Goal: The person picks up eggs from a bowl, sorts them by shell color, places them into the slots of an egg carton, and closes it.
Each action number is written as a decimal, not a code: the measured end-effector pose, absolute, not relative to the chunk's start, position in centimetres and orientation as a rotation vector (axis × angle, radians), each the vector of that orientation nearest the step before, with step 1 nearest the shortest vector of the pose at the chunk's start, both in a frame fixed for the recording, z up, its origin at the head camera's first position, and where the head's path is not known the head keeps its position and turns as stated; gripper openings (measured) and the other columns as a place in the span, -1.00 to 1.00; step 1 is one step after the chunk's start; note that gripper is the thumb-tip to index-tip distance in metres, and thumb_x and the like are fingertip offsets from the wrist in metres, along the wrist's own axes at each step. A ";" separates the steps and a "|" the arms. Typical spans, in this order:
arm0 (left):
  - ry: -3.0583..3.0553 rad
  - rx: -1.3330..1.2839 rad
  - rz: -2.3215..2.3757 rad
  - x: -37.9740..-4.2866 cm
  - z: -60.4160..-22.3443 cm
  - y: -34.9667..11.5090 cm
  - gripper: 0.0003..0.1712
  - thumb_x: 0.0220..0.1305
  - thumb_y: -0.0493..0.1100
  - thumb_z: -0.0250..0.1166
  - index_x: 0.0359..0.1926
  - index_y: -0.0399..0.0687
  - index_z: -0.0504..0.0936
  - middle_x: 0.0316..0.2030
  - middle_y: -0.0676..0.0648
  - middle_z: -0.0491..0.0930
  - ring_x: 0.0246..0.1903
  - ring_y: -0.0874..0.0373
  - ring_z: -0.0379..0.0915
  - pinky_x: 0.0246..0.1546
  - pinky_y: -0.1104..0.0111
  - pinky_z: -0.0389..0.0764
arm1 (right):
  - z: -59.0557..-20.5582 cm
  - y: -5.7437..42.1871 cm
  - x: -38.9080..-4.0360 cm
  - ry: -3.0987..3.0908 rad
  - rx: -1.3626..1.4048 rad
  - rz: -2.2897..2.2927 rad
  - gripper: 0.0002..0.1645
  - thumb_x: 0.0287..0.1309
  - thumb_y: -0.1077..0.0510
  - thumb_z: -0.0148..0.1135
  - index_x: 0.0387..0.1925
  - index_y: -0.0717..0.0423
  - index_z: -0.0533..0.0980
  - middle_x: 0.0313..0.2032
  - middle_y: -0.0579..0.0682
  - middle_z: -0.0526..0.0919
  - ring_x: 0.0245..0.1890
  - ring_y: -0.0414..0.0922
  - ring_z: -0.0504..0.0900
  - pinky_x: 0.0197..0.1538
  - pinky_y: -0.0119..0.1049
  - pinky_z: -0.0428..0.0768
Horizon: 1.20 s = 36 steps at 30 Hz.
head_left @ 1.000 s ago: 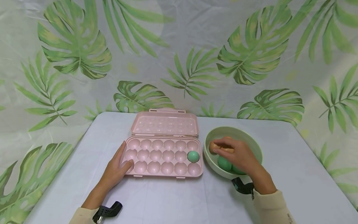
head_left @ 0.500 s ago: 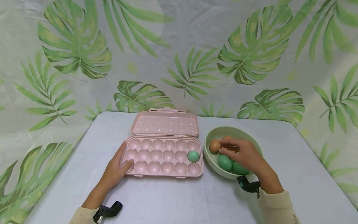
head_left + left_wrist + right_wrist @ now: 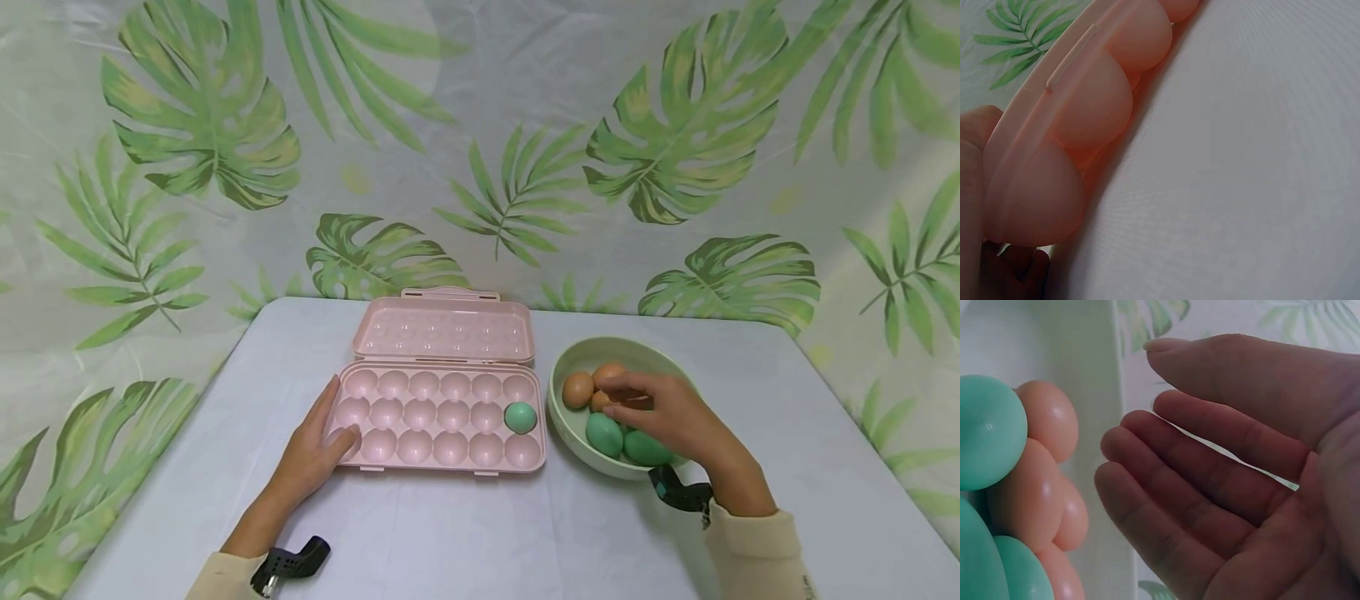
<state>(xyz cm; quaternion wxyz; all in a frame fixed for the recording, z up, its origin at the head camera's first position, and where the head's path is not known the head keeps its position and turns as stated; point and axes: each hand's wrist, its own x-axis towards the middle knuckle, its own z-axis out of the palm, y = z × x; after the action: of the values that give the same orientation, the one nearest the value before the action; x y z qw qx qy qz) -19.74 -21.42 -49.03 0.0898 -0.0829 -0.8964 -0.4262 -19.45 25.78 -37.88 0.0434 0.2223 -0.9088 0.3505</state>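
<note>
My left hand [image 3: 309, 450] holds the left end of a pink plastic egg tray [image 3: 420, 414], thumb over the rim and fingers at its side and underside. One green egg [image 3: 520, 417] sits in the middle row's rightmost cup. To the right stands a pale green bowl [image 3: 585, 357] with brown eggs [image 3: 577, 389] and green eggs [image 3: 604, 434]. Over the bowl's right side hovers my right hand [image 3: 663, 410], fingers loosely bent, thumb apart, nothing between them. In the right wrist view its fingertips are apart from a brown egg [image 3: 1050, 419] and a green egg [image 3: 991, 431].
The tray's hinged lid [image 3: 442, 327] lies folded back towards the far edge of the white-covered table [image 3: 480, 542]. A leaf-print cloth [image 3: 517, 108] hangs behind and beside the table. Each wrist wears a black camera mount [image 3: 292, 562].
My right hand has drawn back to the right, away from the brown egg at the bowl's left, which stays in the bowl. My left hand and the tray hold still.
</note>
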 end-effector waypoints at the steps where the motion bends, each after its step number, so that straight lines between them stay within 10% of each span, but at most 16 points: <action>1: -2.664 -0.247 -1.268 -19.7 -49.0 -21.4 -0.05 0.24 -0.05 0.22 0.52 -0.09 -0.08 0.48 -0.21 -0.02 0.44 -0.19 -0.11 0.36 -0.15 0.05 | -37.9 25.9 -19.5 -2.784 0.683 1.072 -0.58 0.13 0.15 0.37 0.01 0.25 0.60 -0.13 0.12 0.71 -0.12 0.05 0.69 -0.09 -0.12 0.68; 36: -2.659 -0.245 -1.283 -19.7 -48.7 -21.4 -0.05 0.24 -0.07 0.22 0.52 -0.12 -0.07 0.48 -0.21 -0.02 0.44 -0.18 -0.10 0.37 -0.14 0.05 | -39.0 26.4 -19.6 -2.899 0.831 1.002 -0.77 0.06 0.13 0.42 -0.24 0.13 0.64 -0.26 -0.05 0.60 -0.25 -0.08 0.62 -0.16 -0.18 0.65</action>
<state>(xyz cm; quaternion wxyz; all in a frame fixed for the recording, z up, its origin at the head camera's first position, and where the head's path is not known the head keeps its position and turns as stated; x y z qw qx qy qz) -19.71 -21.37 -48.74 0.0892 -0.0825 -0.8940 -0.4314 -19.57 26.38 -38.95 -0.0181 0.2616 -0.9120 0.3153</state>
